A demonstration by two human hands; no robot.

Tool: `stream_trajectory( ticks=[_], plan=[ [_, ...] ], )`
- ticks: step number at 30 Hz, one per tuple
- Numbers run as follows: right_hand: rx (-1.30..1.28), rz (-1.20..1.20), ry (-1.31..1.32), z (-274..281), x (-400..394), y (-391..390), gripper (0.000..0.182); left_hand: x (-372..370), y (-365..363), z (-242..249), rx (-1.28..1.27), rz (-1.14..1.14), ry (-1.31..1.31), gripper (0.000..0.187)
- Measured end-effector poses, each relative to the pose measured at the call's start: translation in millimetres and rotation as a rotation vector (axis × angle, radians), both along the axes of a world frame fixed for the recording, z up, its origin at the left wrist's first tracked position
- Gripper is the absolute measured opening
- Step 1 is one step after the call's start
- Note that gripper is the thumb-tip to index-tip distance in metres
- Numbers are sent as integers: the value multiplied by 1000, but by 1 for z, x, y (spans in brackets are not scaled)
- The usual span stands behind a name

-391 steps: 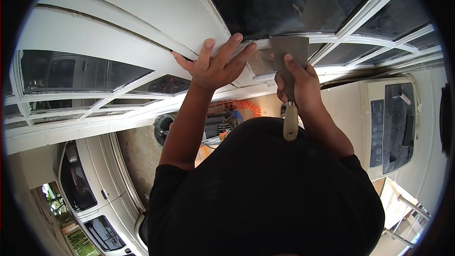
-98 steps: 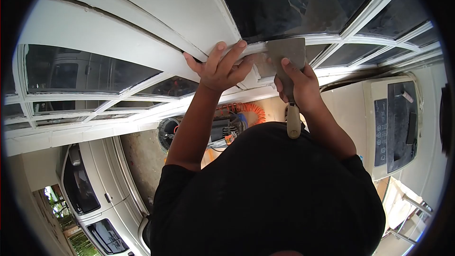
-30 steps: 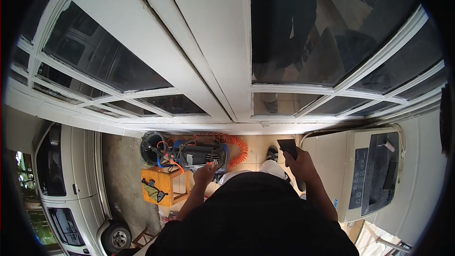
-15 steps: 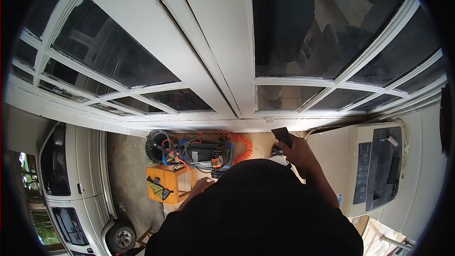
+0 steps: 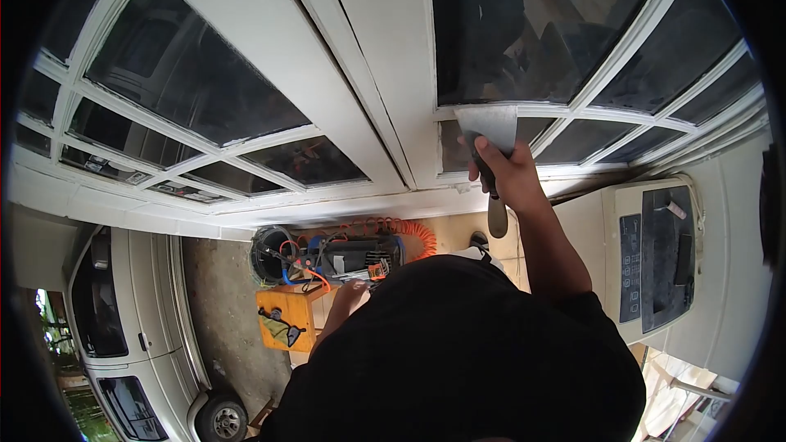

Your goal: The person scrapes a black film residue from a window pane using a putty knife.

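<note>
In the head view my right hand [image 5: 509, 170] is closed around a putty knife [image 5: 489, 121] with a wide, flat metal blade. The blade points up, and its edge overlaps the white horizontal glazing bar [image 5: 540, 108] below the large right-hand pane. The end of the handle sticks out beneath my fist. My left hand [image 5: 353, 291] is low beside my body, near the orange stool; its fingers are small and partly hidden. White paneled doors [image 5: 377, 57] with dark glass panes stand in front of me.
Below the doors lie a dark tool bag [image 5: 348, 258], a black bucket [image 5: 270, 245] and a coiled orange hose [image 5: 422, 237]. An orange stool [image 5: 274, 311] has sunglasses on it. A washing machine [image 5: 610, 262] stands right; a silver car [image 5: 135, 303] is parked left.
My right hand has risen and reached forward with the putty knife, from low near my body up to the glazing bar. My left hand has shifted slightly up.
</note>
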State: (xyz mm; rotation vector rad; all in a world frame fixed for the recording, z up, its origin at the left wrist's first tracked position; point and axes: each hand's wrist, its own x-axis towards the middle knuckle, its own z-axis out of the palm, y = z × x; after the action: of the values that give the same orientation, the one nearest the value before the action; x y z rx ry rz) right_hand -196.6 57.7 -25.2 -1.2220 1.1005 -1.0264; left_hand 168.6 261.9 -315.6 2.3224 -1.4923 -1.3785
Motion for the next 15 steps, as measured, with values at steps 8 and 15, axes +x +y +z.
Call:
stream_trajectory(
  ticks=[8, 15],
  plan=[
    [35, -39, -113, -29, 15, -25, 35, 17, 44, -56, -58, 119, 35, 40],
    [-35, -49, -173, -22, 24, -29, 35, 22, 72, -62, -63, 108, 19, 40]
  ],
)
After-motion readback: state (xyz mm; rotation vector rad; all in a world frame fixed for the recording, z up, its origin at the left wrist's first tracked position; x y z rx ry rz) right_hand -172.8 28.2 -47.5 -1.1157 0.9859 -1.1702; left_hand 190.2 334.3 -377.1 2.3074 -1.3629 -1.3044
